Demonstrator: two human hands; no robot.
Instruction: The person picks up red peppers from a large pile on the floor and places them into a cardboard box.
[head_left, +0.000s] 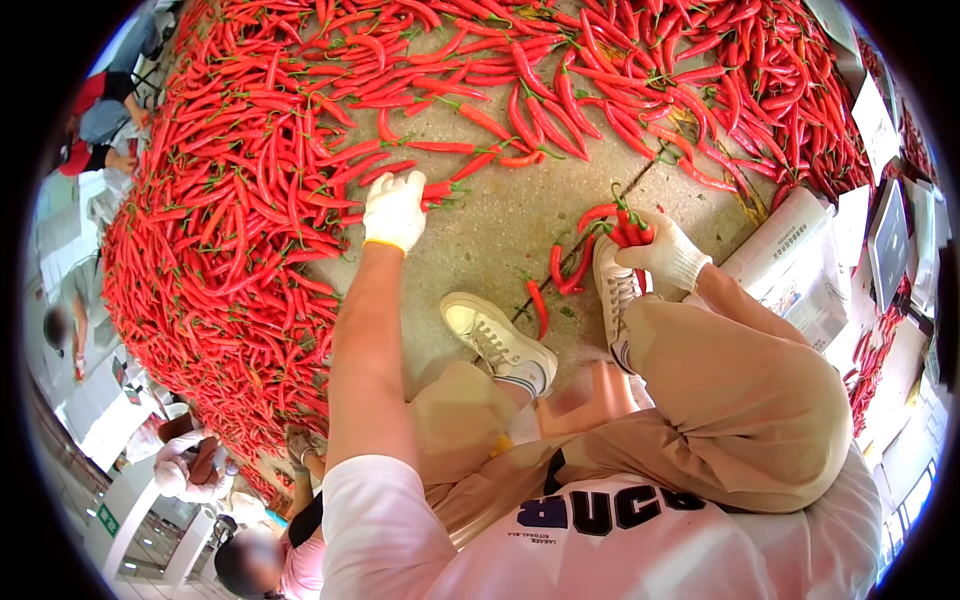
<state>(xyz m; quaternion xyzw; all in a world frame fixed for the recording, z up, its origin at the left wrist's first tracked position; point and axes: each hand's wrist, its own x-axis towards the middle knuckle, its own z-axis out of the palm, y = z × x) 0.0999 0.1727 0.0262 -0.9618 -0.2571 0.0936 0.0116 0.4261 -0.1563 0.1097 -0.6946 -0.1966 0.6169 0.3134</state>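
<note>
In a white knit glove, my left hand (394, 211) is at the right edge of a large heap of red chili peppers (240, 202). Its fingers curl down over a few peppers (442, 193) whose green stems stick out on the right; whether they are gripped is hidden. My right hand (664, 251), gloved too, holds a bunch of red chili peppers (628, 227), stems facing up and left, above my right shoe (619, 289). Beside that shoe, loose curved peppers (574, 274) lie on the concrete floor, and a single pepper (537, 307) lies between my shoes.
My left shoe (495, 334) rests on the floor (480, 247). Behind my feet is a pink plastic stool (589, 401). More peppers (780, 90) are heaped at the upper right, near printed paper sheets (795, 255). Other people, one in pink (304, 562), are along the left.
</note>
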